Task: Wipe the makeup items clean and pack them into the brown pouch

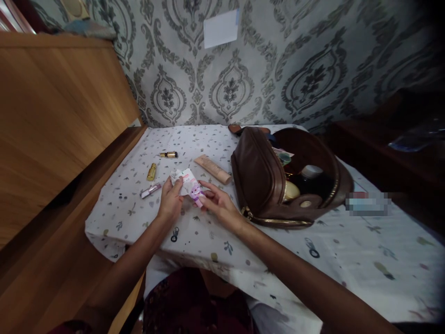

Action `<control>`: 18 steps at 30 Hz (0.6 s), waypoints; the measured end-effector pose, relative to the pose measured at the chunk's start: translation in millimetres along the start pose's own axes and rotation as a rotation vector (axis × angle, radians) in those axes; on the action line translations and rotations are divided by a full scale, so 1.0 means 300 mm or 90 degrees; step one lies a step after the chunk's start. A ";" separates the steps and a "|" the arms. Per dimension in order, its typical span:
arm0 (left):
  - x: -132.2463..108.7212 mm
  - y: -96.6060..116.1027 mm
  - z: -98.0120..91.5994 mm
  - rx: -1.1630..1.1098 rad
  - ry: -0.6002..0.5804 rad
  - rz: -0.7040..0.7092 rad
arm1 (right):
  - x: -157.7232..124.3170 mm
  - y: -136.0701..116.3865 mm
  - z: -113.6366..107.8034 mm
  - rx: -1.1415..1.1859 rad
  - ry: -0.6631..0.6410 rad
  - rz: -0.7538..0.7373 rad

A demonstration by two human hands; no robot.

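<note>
Above the cloth, both hands grip a small white packet (189, 181) with pink and purple print; its left end looks crumpled. My left hand (171, 197) pinches that end between thumb and fingers. The purple end is in the fingers of my right hand (219, 206), which partly cover it. Just behind the packet lies a beige squeeze tube (212, 168). To the left are a slim tube with a clear end (150, 190), a gold cap (151, 171) and a gold-and-black cosmetic tube (168, 154). What the packet contains cannot be made out.
A brown bag (257, 171) stands unzipped at the right, with a white-lidded jar (312, 172) and other items inside. A pixelated rectangle (368, 204) covers something beside it. The table's patterned cloth (132, 222) meets a wooden cabinet (62, 116) at left and the wallpapered wall behind.
</note>
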State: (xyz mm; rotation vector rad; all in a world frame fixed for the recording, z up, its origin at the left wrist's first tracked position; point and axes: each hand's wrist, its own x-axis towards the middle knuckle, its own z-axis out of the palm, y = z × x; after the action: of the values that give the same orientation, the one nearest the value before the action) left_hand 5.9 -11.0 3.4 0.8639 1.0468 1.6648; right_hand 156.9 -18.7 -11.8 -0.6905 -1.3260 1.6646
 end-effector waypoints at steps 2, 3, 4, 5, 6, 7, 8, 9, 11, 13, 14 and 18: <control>0.003 -0.009 -0.009 0.011 0.002 0.005 | 0.007 0.002 -0.004 0.101 0.001 0.028; 0.004 -0.013 -0.014 0.035 0.012 0.009 | 0.009 0.003 -0.004 0.136 -0.003 0.039; 0.004 -0.015 -0.020 0.072 0.026 0.018 | 0.010 0.005 -0.004 0.157 -0.010 0.049; 0.002 -0.016 -0.024 0.120 0.037 0.035 | 0.010 0.007 -0.003 0.166 -0.019 0.057; 0.000 -0.014 -0.028 0.175 0.042 0.062 | 0.009 0.008 -0.001 0.167 -0.024 0.062; -0.004 -0.011 -0.030 0.231 0.038 0.100 | 0.008 0.009 0.001 0.166 -0.025 0.062; -0.010 -0.006 -0.030 0.284 0.023 0.143 | 0.007 0.010 0.004 0.166 -0.024 0.061; -0.016 -0.002 -0.030 0.331 0.001 0.186 | 0.006 0.010 0.006 0.167 -0.022 0.061; -0.030 0.004 -0.025 0.404 -0.041 0.253 | 0.005 0.009 0.011 0.177 -0.012 0.061; -0.045 0.004 -0.021 0.460 -0.082 0.296 | 0.005 0.006 0.012 0.190 0.003 0.061; -0.053 0.002 -0.019 0.487 -0.110 0.316 | 0.005 0.004 0.011 0.198 0.011 0.057; -0.089 -0.002 -0.012 0.597 -0.236 0.366 | 0.011 0.002 -0.003 0.232 0.037 0.041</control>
State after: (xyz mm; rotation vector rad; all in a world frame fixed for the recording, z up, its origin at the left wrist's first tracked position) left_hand 10.6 -37.3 -0.5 2.1542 1.3950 1.2995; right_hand 156.0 -15.2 -12.3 -0.5616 -0.9326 1.8598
